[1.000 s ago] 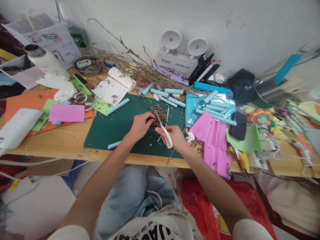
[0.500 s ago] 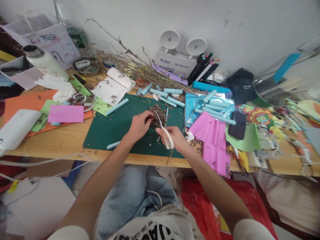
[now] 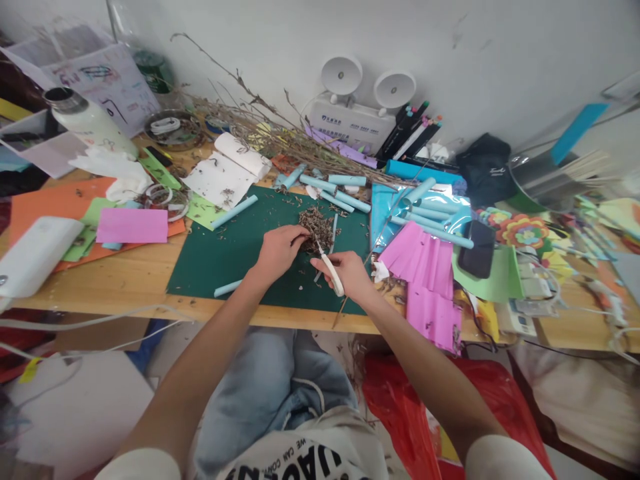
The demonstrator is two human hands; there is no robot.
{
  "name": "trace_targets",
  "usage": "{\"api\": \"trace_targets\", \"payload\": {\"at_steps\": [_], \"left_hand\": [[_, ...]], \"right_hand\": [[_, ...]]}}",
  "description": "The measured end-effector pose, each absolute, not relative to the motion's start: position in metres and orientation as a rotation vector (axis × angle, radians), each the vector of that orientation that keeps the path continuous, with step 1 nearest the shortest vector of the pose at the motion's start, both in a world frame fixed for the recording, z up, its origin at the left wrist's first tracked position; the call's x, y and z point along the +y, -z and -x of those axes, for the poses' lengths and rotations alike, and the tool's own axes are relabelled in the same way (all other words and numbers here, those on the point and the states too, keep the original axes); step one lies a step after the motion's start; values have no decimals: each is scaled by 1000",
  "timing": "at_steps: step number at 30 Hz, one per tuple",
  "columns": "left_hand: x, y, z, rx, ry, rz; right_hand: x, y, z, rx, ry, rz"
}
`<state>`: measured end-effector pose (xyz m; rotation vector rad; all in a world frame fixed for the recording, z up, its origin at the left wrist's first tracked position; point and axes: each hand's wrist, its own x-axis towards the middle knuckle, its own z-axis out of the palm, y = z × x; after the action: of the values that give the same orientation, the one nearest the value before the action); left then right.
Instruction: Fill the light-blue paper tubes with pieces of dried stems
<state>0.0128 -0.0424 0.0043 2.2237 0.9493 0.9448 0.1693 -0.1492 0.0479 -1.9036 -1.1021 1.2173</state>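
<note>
My right hand grips white-handled scissors over a dark green cutting mat; the blades point up-left toward a heap of dry brown plant bits. My left hand is pinched on a small dry twig at the near edge of that heap, right by the scissor tips. A thin dry stem lies slanted under my right hand. Light blue paper rolls lie around the far side of the mat.
Long dry branches stretch along the back. Pink folded paper and a black phone lie to the right, a pink sheet, orange paper and a white bottle to the left. A red plastic bag hangs below the table edge.
The scissors' handles have closed together and the blades have shut near the heap. My left hand has stayed pinched at the pile's edge, shifting only slightly.
</note>
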Motion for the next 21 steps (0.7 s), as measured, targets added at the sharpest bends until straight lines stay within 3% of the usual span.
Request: {"api": "trace_targets", "payload": {"at_steps": [8,21], "left_hand": [[-42,-6,-12,979,-1023,-2247],[-43,0,-12,916,-923,-2429]], "right_hand": [[-154,-59,-171,-967,-1449,1724],[-149,-45,-173,-1057,-1319,1834]]}}
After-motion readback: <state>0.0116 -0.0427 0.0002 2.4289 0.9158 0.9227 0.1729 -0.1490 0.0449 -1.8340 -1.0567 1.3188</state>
